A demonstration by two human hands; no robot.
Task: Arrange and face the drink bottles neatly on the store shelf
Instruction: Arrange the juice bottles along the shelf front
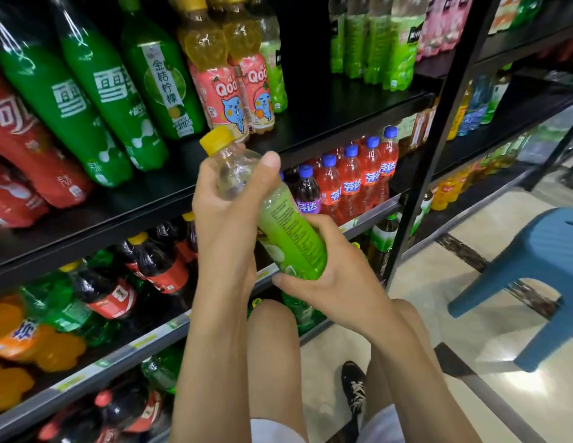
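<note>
A green-labelled drink bottle (288, 231) with a yellow cap is tilted in front of the black shelf (326, 129). My left hand (227, 212) grips its clear neck, thumb across the front. My right hand (323, 270) grips its lower end from below. On the shelf behind stand pink Qoo bottles (227, 94) and, further right, more green bottles (381, 46). A dark gap lies between these two groups.
Large green soda bottles (96, 100) and red ones (26, 148) fill the upper shelf's left side. Red bottles with blue caps (352, 180) line the shelf below. A black upright post (438, 123) divides the units. A blue plastic stool (541, 266) stands on the tiled floor at the right.
</note>
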